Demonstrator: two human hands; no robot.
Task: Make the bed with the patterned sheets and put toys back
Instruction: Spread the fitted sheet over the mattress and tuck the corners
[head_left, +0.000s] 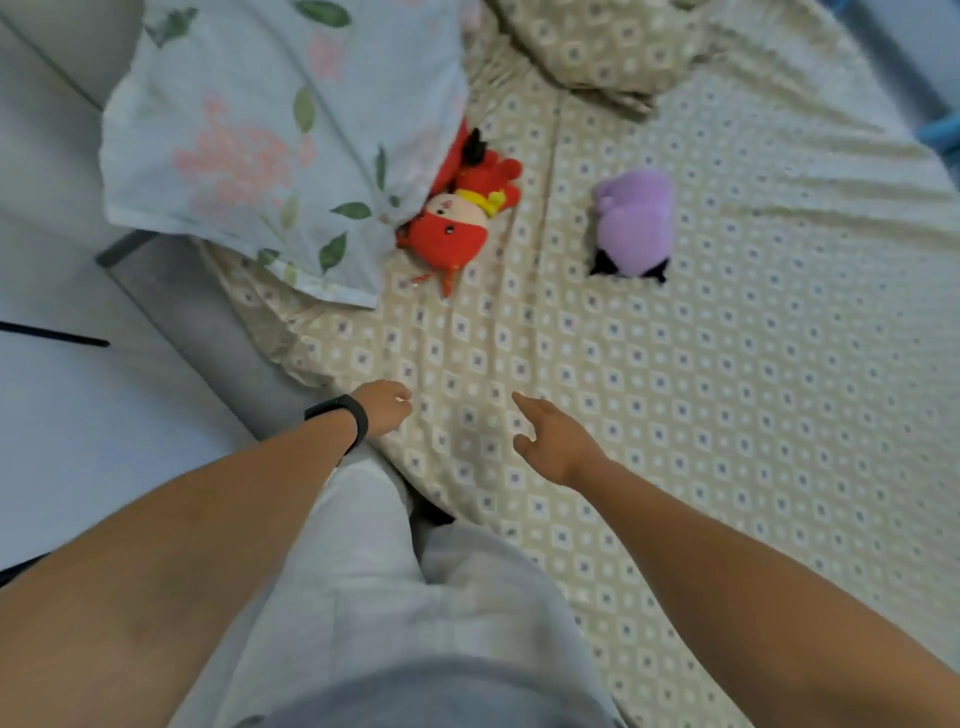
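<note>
Both forearms over patterned sheet (675, 415), left hand (383, 406) fingers curled at the sheet's edge, grip unclear, right hand (551, 441) fingers spread, holding nothing, red toy (462, 218) and purple toy (631, 223) beyond.

A beige patterned sheet (675, 389), printed with small white and purple squares, covers the mattress, with wrinkles running from far to near along its left part. A red plush doll (462, 218) with a yellow scarf lies on it at the far left, partly tucked under a pale floral pillow (270, 135). To its right lies a purple plush toy (631, 223) with black tips. A pillow in matching patterned fabric (602, 47) sits at the far edge.
</note>
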